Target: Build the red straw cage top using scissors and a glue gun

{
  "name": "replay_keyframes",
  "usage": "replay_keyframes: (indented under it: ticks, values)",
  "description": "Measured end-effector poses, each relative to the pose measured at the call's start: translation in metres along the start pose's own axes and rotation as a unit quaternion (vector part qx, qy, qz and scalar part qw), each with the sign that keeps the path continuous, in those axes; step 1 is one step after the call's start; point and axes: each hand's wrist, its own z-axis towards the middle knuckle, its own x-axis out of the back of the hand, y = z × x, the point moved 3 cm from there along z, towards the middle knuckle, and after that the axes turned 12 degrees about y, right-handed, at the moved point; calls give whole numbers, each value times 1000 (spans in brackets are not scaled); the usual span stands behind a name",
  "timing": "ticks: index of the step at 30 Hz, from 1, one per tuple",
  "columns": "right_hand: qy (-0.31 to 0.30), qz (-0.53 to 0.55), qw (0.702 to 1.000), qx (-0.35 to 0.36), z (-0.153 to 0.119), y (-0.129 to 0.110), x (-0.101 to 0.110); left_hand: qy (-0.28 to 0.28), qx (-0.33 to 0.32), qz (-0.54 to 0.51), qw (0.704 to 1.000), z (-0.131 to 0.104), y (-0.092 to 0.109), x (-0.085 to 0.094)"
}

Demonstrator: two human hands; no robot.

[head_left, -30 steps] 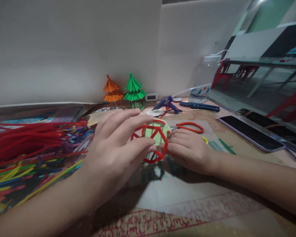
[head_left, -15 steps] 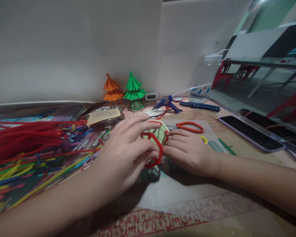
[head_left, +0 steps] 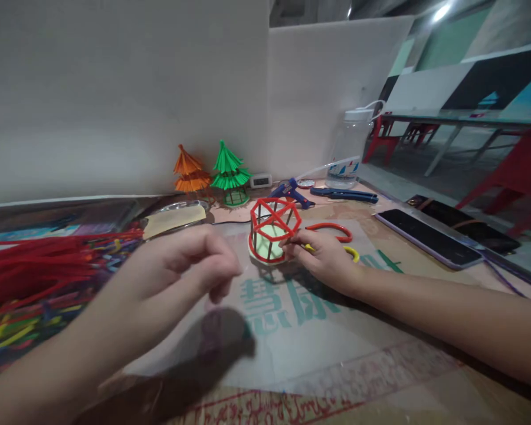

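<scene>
A red hexagonal frame with dark upright posts and a pale green base stands upright on the whitish sheet, its top crossed by red spokes. My right hand is closed at its right side, thumb and fingers pinching near a post low on the frame. Off to the left, my left hand hovers apart from it, fingers curled in, with nothing visible in them. Beside the right hand lie scissors with red handles and a yellow-handled tool, partly covered by that hand.
Orange and green tiered models stand by the wall. Behind the frame are a blue glue gun, blue pliers and a water bottle. Red pipe cleaners pile up at left; a phone lies at right.
My left hand has come off the red frame and moved left and toward me. The frame now sits upright on the sheet with only my right hand at it. The view has shifted slightly.
</scene>
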Motion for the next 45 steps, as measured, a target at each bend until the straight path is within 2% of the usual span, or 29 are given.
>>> replay_keyframes:
  ticks: [1, 5, 8, 11, 14, 17, 20, 25, 30, 35, 43, 45]
  values:
    - [3, 1, 1000, 8, 0, -1, 1, -25, 0, -5, 1000, 3, -4, -7]
    - [16, -3, 995, 101, -3, -9, 5, -5, -53, 33, 998, 14, -16, -22]
    - [18, -13, 988, 155, -6, -13, 6, 12, -77, 66, 995, 15, -18, -18]
    - [10, -26, 983, 180, -7, -13, 5, 52, -99, 95, 989, 13, -14, -9]
    - [-5, -33, 973, 228, -6, -17, 5, 87, -150, 127, 977, 13, -10, -6]
    - [-9, -48, 953, 300, -4, -25, 8, 87, -184, 160, 966, 14, -11, -8]
    - [-8, -63, 937, 342, -3, -29, 10, 58, -204, 177, 961, 13, -12, -12]
    - [-6, -72, 926, 371, -5, -28, 9, -29, -198, 182, 963, 9, -10, -21]
    - [-27, -88, 915, 392, -8, -30, 8, -78, -150, 114, 979, 9, -11, -27]
    - [-33, -84, 912, 399, -8, -31, 8, -128, -115, 71, 983, 9, -13, -29]
    - [-36, -95, 909, 404, -9, -31, 7, -91, -122, 69, 986, 13, -14, -27]
    - [-38, -97, 909, 404, -10, -31, 7, -66, -132, 91, 985, 12, -13, -25]
